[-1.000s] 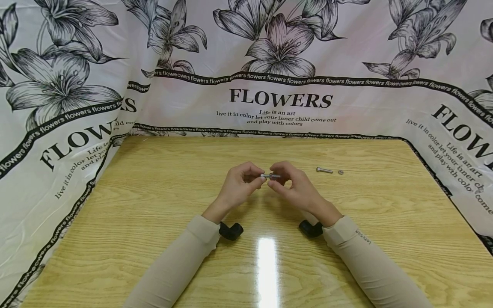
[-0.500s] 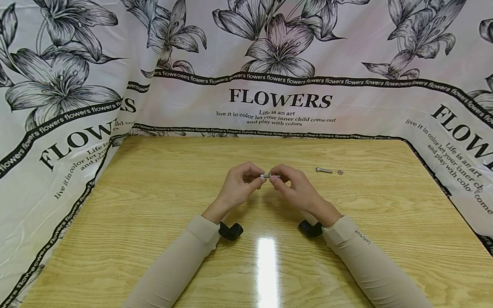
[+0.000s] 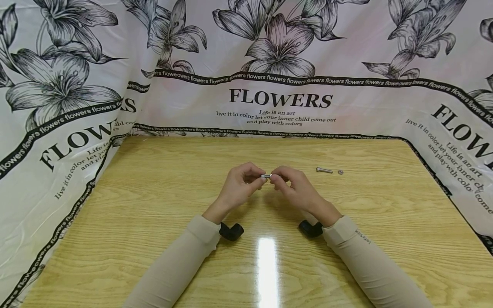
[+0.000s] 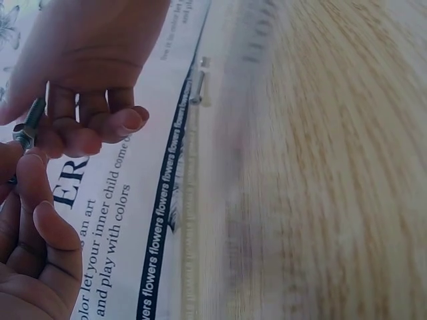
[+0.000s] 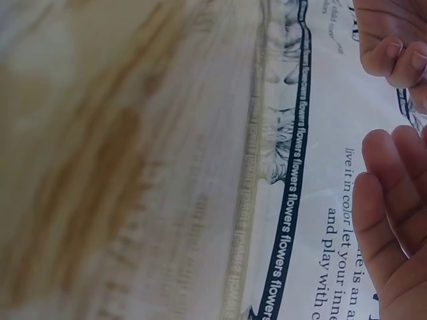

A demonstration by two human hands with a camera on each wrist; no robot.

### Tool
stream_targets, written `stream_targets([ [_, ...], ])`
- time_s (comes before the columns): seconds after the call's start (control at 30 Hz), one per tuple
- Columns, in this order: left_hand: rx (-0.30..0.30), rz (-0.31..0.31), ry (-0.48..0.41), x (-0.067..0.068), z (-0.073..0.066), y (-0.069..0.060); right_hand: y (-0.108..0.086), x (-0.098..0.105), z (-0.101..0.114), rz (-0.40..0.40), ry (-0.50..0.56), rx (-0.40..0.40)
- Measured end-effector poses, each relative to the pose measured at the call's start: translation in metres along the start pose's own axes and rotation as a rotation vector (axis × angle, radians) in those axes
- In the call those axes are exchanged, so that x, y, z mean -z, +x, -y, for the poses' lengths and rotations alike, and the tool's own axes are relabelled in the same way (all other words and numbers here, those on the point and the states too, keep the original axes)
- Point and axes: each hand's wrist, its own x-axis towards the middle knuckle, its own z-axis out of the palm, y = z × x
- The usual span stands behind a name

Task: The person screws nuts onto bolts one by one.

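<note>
Above the middle of the wooden table, my left hand (image 3: 242,182) pinches one end of a small metal bolt (image 3: 266,176) between thumb and fingertips. A nut (image 4: 25,135) sits around its shaft, with the threaded end sticking out beyond it in the left wrist view. My right hand (image 3: 291,182) faces the left one, thumb and index finger pinching at the nut and covering the bolt's far end in the head view. Its other fingers (image 4: 93,120) are loosely curled. In the right wrist view the bolt and nut are out of sight.
On the table (image 3: 173,179), a second bolt (image 3: 324,170) lies to the right beyond my right hand, with a loose nut (image 3: 340,172) beside it. A flower-printed cloth (image 3: 281,102) hangs along the back and sides. Black wrist pieces (image 3: 231,231) sit at both cuffs.
My right thumb and index finger were spread apart around the bolt's free end; they have come together at the nut. The left hand has stayed in place.
</note>
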Motion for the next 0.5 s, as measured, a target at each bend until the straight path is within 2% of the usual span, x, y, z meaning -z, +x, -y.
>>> stream_targets([
  [0.3, -0.006, 0.001, -0.002, 0.0001, -0.0008, 0.0000, -0.0005, -0.0011, 0.0013, -0.032, 0.022, 0.056],
  [0.5, -0.002, 0.008, 0.009, 0.0007, -0.0024, -0.0005, -0.0002, 0.0006, 0.0023, 0.000, 0.004, 0.009],
])
